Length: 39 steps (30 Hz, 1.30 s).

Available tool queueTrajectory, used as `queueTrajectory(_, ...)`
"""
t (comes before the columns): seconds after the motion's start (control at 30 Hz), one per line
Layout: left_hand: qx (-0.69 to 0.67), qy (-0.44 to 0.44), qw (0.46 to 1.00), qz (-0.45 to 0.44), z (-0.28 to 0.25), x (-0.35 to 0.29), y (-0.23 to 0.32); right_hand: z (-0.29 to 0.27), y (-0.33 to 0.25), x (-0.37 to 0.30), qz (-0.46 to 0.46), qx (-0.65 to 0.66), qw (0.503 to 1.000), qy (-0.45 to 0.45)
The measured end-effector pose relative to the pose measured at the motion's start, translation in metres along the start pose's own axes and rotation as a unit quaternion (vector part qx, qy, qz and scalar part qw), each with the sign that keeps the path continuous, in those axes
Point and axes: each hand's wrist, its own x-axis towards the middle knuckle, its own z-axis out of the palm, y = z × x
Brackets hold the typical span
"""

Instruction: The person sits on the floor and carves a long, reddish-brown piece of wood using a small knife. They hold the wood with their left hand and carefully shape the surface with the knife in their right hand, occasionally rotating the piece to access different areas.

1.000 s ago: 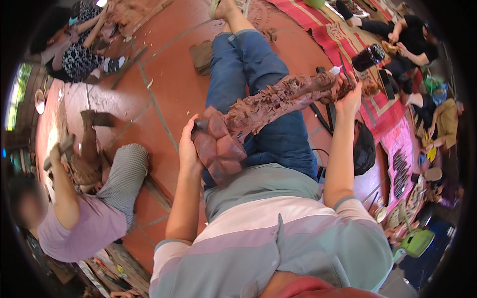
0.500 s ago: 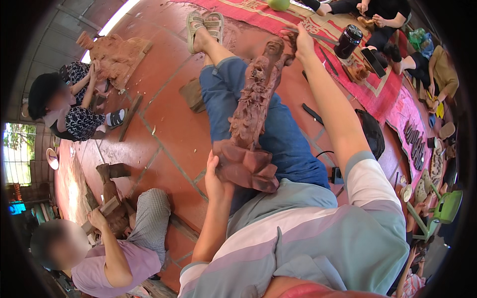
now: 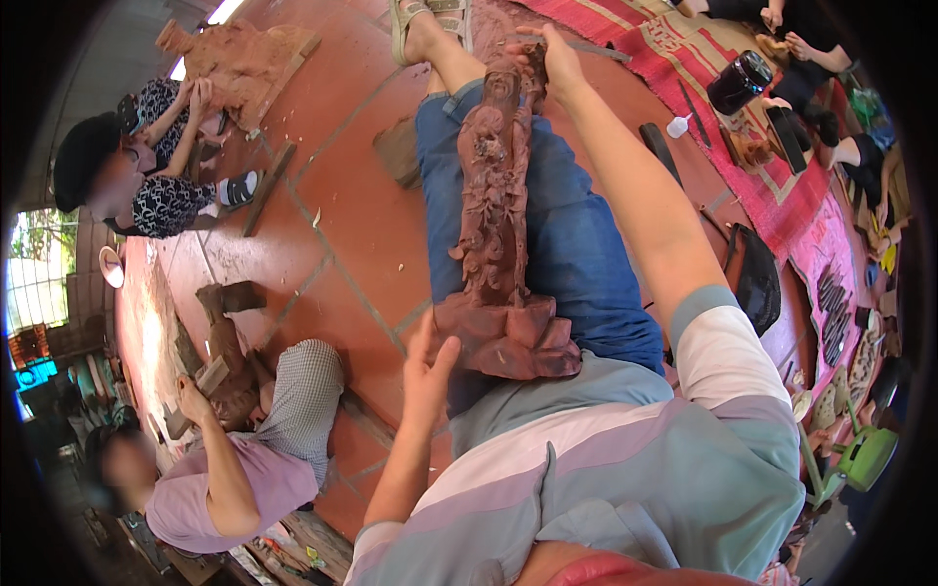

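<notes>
A tall reddish-brown wood carving (image 3: 493,210) of a robed, bearded figure rests along my thighs. Its head end points away from me, and its blocky, rock-like base (image 3: 508,337) sits against my lap. My right hand (image 3: 557,66) curls its fingers round the far end, at the upper right of the carved head. A thin flat tool (image 3: 604,51) sticks out to the right from behind that hand; its other end is hidden. Beside the base's left edge is my left hand (image 3: 426,376), open, with its thumb spread and its fingertips at the wood.
At left, one person works at a large carving (image 3: 244,73), another at a smaller wooden piece (image 3: 230,386). A dark jar (image 3: 740,82) stands on the red mat (image 3: 674,49) at right. A black bag (image 3: 754,278) lies nearer. A wood block (image 3: 398,151) sits left of my legs.
The carving has turned more upright in view, its head end swinging left and its base shifting right. My right hand moved left with it. My left hand has loosened from the base, thumb now apart.
</notes>
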Motion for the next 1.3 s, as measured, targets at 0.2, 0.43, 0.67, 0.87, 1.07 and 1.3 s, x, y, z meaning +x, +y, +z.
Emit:
queueTrajectory(0.2, -0.063, -0.025, 0.989, 0.128, 0.013, 0.061, 0.078, -0.011, -0.035, -0.043, -0.178, -0.204, 0.958, 0.095)
queueTrajectory(0.43, -0.049, -0.095, 0.988, 0.114, 0.027, 0.105, 0.05, -0.018, -0.049, -0.22, -0.071, -0.096, 0.991, 0.056)
queueTrajectory(0.67, 0.124, -0.081, 0.973, 0.179, 0.038, 0.092, 0.057, 0.011, -0.036, -0.292, -0.112, -0.206, 0.971, -0.05)
queueTrajectory(0.87, 0.086, -0.071, 0.977, 0.183, 0.045, 0.094, 0.048, 0.017, -0.026, -0.303, -0.251, -0.368, 0.892, -0.08)
queueTrajectory(1.07, 0.065, -0.031, 0.983, 0.169, 0.058, 0.093, 0.047, 0.02, -0.025, -0.3, -0.276, -0.372, 0.882, -0.09)
queueTrajectory(1.3, 0.105, -0.024, 0.978, 0.18, 0.062, 0.092, 0.052, 0.019, -0.041, -0.294, -0.188, -0.322, 0.923, -0.095)
